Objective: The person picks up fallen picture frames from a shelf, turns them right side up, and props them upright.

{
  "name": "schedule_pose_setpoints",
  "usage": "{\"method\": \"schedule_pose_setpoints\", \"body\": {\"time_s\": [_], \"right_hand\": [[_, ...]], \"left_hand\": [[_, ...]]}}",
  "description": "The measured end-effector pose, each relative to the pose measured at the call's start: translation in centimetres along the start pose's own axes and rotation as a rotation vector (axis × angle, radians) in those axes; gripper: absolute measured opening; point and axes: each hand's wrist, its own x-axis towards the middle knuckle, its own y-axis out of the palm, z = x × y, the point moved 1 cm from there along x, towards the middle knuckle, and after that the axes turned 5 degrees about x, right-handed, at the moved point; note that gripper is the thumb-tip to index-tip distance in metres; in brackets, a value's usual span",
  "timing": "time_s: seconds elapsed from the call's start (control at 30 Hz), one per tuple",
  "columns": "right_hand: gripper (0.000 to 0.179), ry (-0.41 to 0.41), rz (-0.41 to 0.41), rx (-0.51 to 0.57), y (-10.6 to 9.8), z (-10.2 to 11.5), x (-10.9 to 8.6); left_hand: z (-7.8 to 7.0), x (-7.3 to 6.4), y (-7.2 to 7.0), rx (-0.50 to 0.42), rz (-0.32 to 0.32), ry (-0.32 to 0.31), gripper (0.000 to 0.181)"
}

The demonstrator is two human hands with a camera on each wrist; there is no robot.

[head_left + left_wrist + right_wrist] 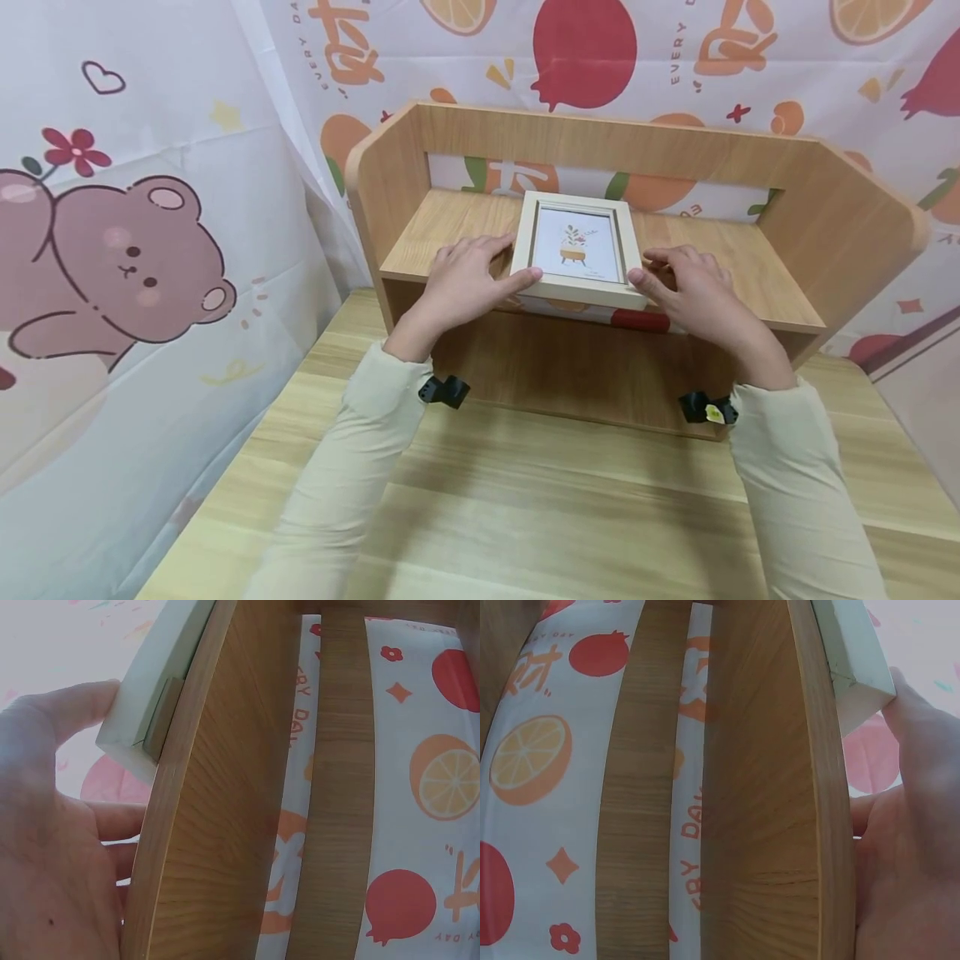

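Observation:
A cream picture frame (pixel 577 242) with a potted-plant print lies face up on the upper board of a wooden desktop shelf (pixel 465 218). Its near edge juts slightly past the board's front. My left hand (pixel 468 283) is at the frame's left side, thumb touching the near left corner and fingers spread over the board. At the opposite side, my right hand (pixel 697 292) has its thumb against the near right corner, with loosely bent fingers on the board. Both wrist views show the frame (pixel 150 682) from below, a thumb at its corner and the other fingers partly hidden by the board.
The shelf's tall side panels (pixel 862 225) and back rail (pixel 600 137) rise around the upper board. Below it is a lower compartment (pixel 570 367). The shelf stands on a light wood-grain table (pixel 570 508), with printed cloths (pixel 465 75) hanging behind and to the left.

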Motion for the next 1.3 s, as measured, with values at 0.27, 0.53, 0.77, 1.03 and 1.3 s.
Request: {"method": "schedule_pose_setpoints", "body": {"time_s": [0.27, 0.53, 0.77, 1.03, 1.3], "right_hand": [[0.071, -0.017, 0.002, 0.028, 0.13, -0.19, 0.25], [0.068, -0.016, 0.008, 0.039, 0.19, -0.31, 0.47], [0.066, -0.028, -0.011, 0.009, 0.41, -0.23, 0.59], [0.055, -0.034, -0.013, 0.083, 0.23, -0.23, 0.88], [0.066, -0.009, 0.013, 0.151, 0.16, -0.55, 0.77]], "left_hand": [[0.04, 0.17, -0.19, -0.055, 0.031, -0.015, 0.079], [0.16, 0.61, -0.34, -0.133, 0.065, -0.014, 0.077], [0.03, 0.69, -0.46, -0.136, 0.085, -0.024, 0.077], [-0.11, 0.85, -0.56, -0.198, 0.069, -0.013, 0.072], [0.08, 0.73, -0.28, -0.256, 0.037, -0.009, 0.073]]}}
